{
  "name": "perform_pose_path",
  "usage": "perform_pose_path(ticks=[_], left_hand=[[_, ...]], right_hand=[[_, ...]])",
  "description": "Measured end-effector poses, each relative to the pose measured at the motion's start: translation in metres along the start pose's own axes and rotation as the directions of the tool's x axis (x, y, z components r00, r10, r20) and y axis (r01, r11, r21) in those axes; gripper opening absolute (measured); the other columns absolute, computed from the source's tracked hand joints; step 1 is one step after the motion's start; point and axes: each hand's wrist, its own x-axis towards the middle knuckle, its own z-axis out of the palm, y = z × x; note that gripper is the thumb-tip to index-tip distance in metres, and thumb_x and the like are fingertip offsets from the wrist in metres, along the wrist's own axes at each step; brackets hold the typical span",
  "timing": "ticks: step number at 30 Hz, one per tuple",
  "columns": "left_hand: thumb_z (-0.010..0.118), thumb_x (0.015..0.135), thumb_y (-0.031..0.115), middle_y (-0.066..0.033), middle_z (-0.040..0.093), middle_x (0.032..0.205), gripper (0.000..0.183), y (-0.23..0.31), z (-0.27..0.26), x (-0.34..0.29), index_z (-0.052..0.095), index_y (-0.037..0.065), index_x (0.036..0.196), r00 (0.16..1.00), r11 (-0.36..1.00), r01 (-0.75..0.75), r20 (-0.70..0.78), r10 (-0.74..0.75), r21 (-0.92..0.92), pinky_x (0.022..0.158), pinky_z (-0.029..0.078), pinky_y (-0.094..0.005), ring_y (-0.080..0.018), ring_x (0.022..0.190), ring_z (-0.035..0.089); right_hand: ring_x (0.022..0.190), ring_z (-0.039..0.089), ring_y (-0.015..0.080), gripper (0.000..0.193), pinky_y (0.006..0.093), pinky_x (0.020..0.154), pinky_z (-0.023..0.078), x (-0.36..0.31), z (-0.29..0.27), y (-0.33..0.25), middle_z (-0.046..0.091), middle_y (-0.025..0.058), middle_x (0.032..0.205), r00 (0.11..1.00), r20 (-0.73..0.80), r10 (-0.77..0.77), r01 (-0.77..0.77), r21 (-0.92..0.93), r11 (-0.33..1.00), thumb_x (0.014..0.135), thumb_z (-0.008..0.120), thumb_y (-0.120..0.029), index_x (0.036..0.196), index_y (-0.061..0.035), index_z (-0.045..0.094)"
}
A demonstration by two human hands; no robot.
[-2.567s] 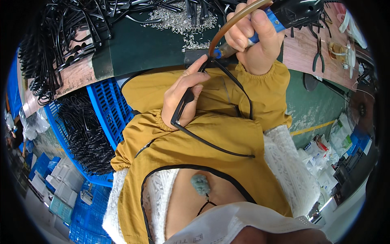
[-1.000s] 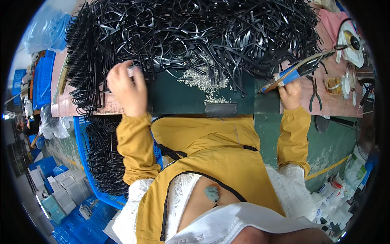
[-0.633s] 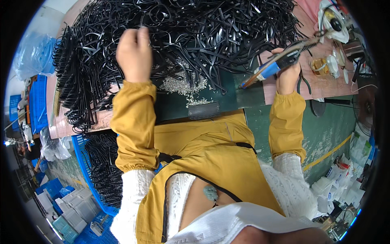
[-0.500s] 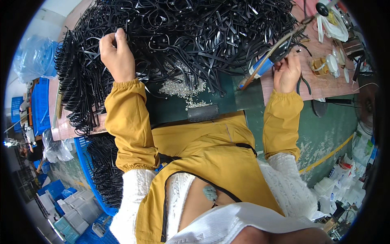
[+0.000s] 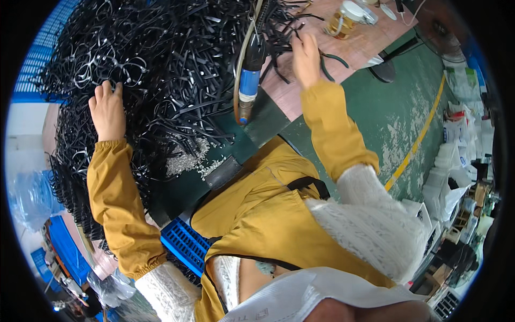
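Now, left hand (image 5: 109, 110): back upward, fingertips down in the black frames (image 5: 110, 67) on the left of the heap; whether they pinch one or merely touch, I cannot tell.
Right hand (image 5: 307, 56): fingers nearly straight, pointing away from the body, tips by the loose strips (image 5: 279, 40) at the heap's right fringe; I cannot tell if anything sits between them.
Driver (image 5: 249, 80): out of both hands, between them and nearer the right one; black body, blue band, tip toward the wearer at the mat (image 5: 174, 196), resting or hanging unclear.
Hose (image 5: 240, 70): brown, along the driver's left side.
Pliers (image 5: 323, 67): just right of the right hand, dark handles spread.
Frames: heaped over the table's far and left parts, tangled.
Bits (image 5: 185, 161): small, silvery, scattered on the mat in front of the heap.
Block (image 5: 224, 173): dark, at the mat's near edge, beside the bits.
Jar (image 5: 343, 24): white lid, amber contents, on the pink table (image 5: 359, 51) beyond the pliers.
Basket (image 5: 185, 244): blue, slatted, below the table edge, between left sleeve and apron (image 5: 257, 214).
Floor (image 5: 370, 112): green, worn, crossed by a yellow line (image 5: 416, 142); white bags (image 5: 456, 145) at far right.
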Motion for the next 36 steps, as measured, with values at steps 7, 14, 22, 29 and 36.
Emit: perform_pose_path(ticks=[7, 14, 22, 29, 36], left_hand=[[0.056, 0.086, -0.004, -0.0071, 0.061, 0.114, 0.032, -0.026, 0.0, 0.012, 0.061, 0.008, 0.115, 0.969, 0.949, -0.245, -0.045, 0.241, -0.199, 0.104, 0.044, -0.0433, -0.028, 0.116, 0.058], [0.059, 0.082, -0.002, -0.0048, 0.061, 0.114, 0.038, -0.045, 0.001, -0.009, 0.063, 0.012, 0.117, 0.914, 0.897, -0.401, -0.146, 0.378, -0.188, 0.106, 0.043, -0.0433, -0.0271, 0.113, 0.057], [0.056, 0.097, 0.024, -0.0165, 0.059, 0.134, 0.037, -0.04, 0.008, 0.027, 0.06, 0.005, 0.129, 0.614, 0.797, -0.511, -0.786, 0.075, -0.323, 0.104, 0.046, -0.0514, -0.0371, 0.122, 0.057], [0.053, 0.106, 0.018, -0.0257, 0.064, 0.13, 0.038, -0.099, 0.012, 0.076, 0.058, -0.008, 0.134, 0.962, 0.31, -0.083, -0.157, -0.222, -0.947, 0.106, 0.047, -0.039, -0.0317, 0.116, 0.061], [0.048, 0.105, 0.023, -0.0248, 0.067, 0.123, 0.042, -0.091, 0.0, 0.169, 0.061, -0.01, 0.127, 0.983, 0.401, -0.069, -0.13, -0.127, -0.914, 0.101, 0.049, -0.0405, -0.0335, 0.11, 0.063]], right_hand=[[0.104, 0.061, 0.0417, 0.023, 0.0428, 0.093, 0.051, -0.003, 0.055, -0.005, 0.064, 0.0226, 0.107, 0.938, 0.232, -0.257, 0.195, 0.258, 0.946, 0.09, 0.06, -0.001, 0.112, 0.0027, 0.065], [0.083, 0.065, 0.0125, 0.019, 0.0251, 0.073, 0.052, -0.031, -0.024, 0.0, 0.071, 0.007, 0.095, 0.822, 0.453, 0.346, -0.56, 0.531, 0.635, 0.104, 0.058, -0.013, 0.117, -0.002, 0.066], [0.078, 0.061, 0.037, 0.009, 0.0472, 0.066, 0.05, -0.104, -0.049, -0.045, 0.06, 0.0147, 0.087, 0.957, 0.261, 0.125, -0.091, -0.135, 0.987, 0.091, 0.057, -0.02, 0.09, -0.0118, 0.062], [0.066, 0.062, 0.0386, 0.018, 0.0495, 0.054, 0.045, -0.081, -0.059, -0.059, 0.06, 0.0133, 0.072, 0.995, 0.057, 0.079, -0.072, -0.113, 0.991, 0.094, 0.065, -0.026, 0.094, -0.0091, 0.056], [0.077, 0.063, 0.0387, 0.024, 0.0522, 0.064, 0.046, -0.094, -0.062, -0.052, 0.061, 0.015, 0.079, 0.985, 0.161, 0.068, -0.066, -0.015, 0.998, 0.098, 0.059, -0.031, 0.091, -0.0081, 0.055]])
